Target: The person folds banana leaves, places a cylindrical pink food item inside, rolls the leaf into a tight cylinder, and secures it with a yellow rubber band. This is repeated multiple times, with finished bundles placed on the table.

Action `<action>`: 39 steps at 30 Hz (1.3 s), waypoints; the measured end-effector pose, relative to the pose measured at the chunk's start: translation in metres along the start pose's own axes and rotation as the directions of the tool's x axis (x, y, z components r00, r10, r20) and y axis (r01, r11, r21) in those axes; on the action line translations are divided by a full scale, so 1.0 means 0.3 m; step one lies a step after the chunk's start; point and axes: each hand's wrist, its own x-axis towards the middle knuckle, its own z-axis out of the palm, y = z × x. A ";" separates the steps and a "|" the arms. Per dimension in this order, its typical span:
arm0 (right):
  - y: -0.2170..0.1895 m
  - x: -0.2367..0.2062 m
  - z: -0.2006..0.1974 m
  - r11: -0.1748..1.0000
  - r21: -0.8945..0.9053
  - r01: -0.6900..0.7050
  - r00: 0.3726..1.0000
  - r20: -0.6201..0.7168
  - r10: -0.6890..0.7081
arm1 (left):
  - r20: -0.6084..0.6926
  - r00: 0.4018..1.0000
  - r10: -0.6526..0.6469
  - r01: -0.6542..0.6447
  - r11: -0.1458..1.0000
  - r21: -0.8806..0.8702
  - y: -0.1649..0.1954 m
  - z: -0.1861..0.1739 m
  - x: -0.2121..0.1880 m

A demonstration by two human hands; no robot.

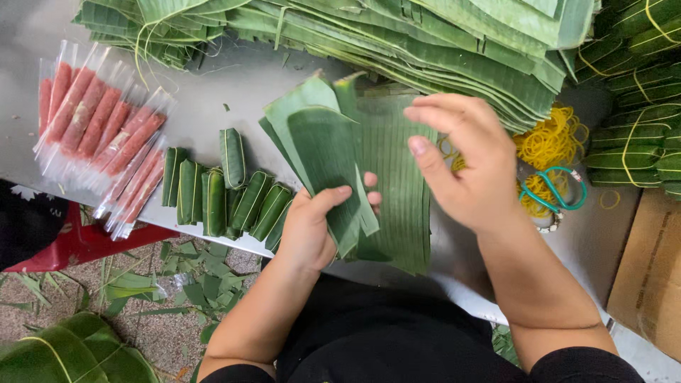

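My left hand [317, 225] grips a few overlapping strips of green banana leaf [323, 152], thumb on top, holding them upright over the metal table [213, 106]. My right hand [464, 159] hovers open just to the right of the leaves, fingers spread, holding nothing. Under both hands lies a flat pile of cut leaf pieces [397, 198].
Several small leaf-wrapped rolls [223, 195] lie left of my hands. Clear packets of pink meat sticks [99, 135] sit at the far left. Big stacks of banana leaves [425, 42] fill the back, yellow rubber bands [550, 152] and tied bundles [635, 128] are on the right, beside a cardboard box [649, 276].
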 end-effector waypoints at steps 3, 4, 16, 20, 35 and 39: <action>-0.019 0.000 -0.004 0.986 0.147 -0.084 0.985 0.163 0.060 | -0.039 0.989 0.143 -0.144 0.989 -0.030 -0.004 -0.001 0.009; -0.025 -0.007 0.010 0.971 0.100 -0.216 0.932 0.318 0.175 | -0.025 0.973 0.228 -0.229 0.973 -0.035 -0.013 0.002 0.014; -0.026 -0.185 -0.010 0.990 0.141 -0.004 0.994 0.105 -0.011 | -0.015 0.940 0.341 -0.337 0.934 0.120 0.034 0.017 0.077; -0.034 -0.156 0.010 0.919 -0.220 0.327 0.940 -0.029 -0.341 | -0.061 0.998 0.003 0.023 0.907 0.421 -0.045 0.012 0.041; 0.027 -0.167 0.047 0.836 0.486 -0.255 0.966 0.170 0.196 | 0.372 0.928 -0.016 -0.172 0.868 0.466 -0.115 -0.102 0.048; -0.039 -0.116 0.027 0.906 0.118 0.407 0.835 0.353 -0.422 | 0.273 0.958 -0.084 0.086 0.996 0.003 -0.097 -0.107 0.041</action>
